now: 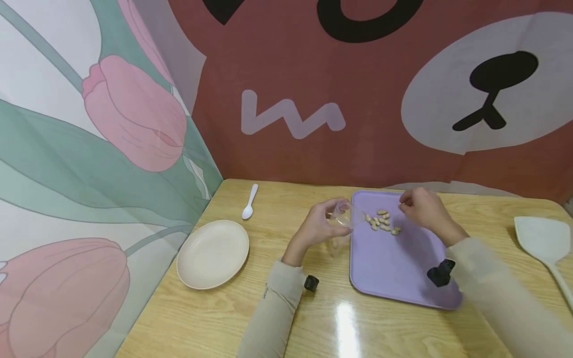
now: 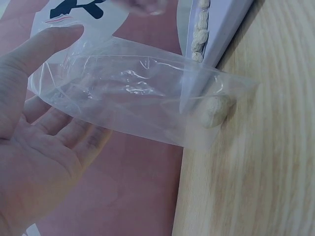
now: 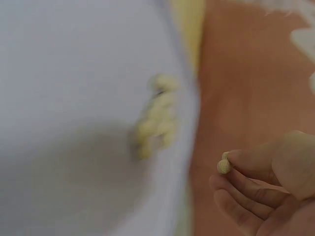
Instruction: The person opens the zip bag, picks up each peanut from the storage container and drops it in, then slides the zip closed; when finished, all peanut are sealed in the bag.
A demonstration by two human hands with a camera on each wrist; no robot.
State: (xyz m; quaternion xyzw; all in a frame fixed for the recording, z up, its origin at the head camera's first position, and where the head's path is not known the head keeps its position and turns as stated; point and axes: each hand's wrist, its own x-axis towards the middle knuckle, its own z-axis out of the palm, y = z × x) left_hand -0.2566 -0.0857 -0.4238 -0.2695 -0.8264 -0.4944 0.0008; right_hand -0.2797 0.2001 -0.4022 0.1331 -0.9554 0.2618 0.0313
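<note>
Bag (image 2: 133, 91), clear, gripped by left hand (image 1: 319, 224), thumb and fingers parted round mouth; hangs just left of purple tray (image 1: 394, 273). I see peanut (image 2: 215, 112) low inside. Right hand (image 1: 426, 211) pinches another nut (image 3: 224, 167) above tray's far side, right of peanut pile (image 1: 385, 227). Plate (image 1: 212, 254) left; spatula (image 1: 542, 238) right.
</note>
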